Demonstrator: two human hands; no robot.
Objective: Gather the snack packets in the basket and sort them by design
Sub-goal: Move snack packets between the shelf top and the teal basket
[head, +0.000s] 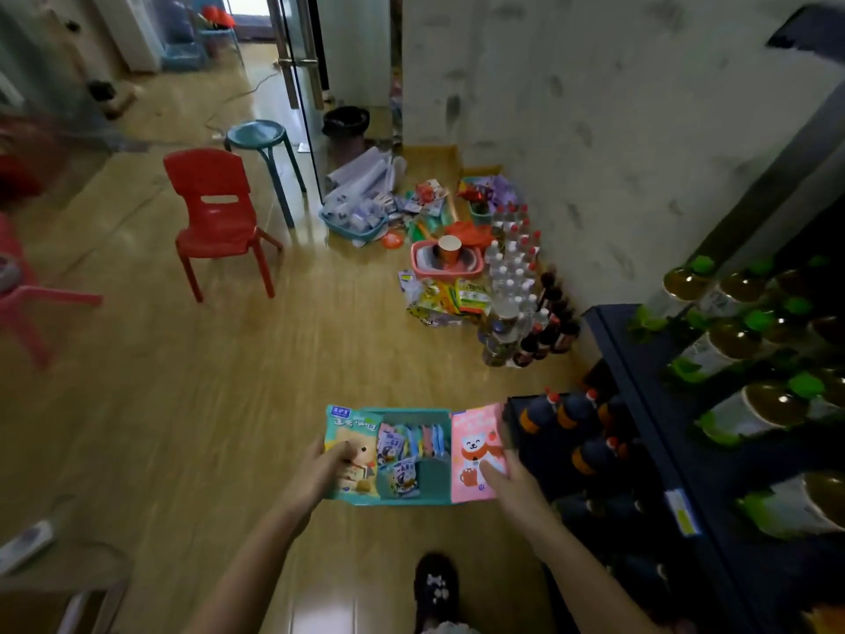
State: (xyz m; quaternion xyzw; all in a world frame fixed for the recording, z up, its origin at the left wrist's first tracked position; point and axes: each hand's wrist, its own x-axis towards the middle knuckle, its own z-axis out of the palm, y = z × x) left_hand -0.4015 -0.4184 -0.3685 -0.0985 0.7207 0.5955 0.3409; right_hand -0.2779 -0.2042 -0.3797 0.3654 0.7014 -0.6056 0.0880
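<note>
The basket (411, 411) is sitting between the two hands, its long axis running left to right. The left hand (327, 469) is gripping a teal packet (352, 427) with a bear at the basket's left end, fingers curled around it. The right hand (507, 480) is pinching a pink packet (475, 443) with a cat at the right end, thumb lying on its front. Both packets are lying with their long side near to far. Inside, small packets (414, 439) are standing in rows. The near right part is looking free, closest to the right hand.
</note>
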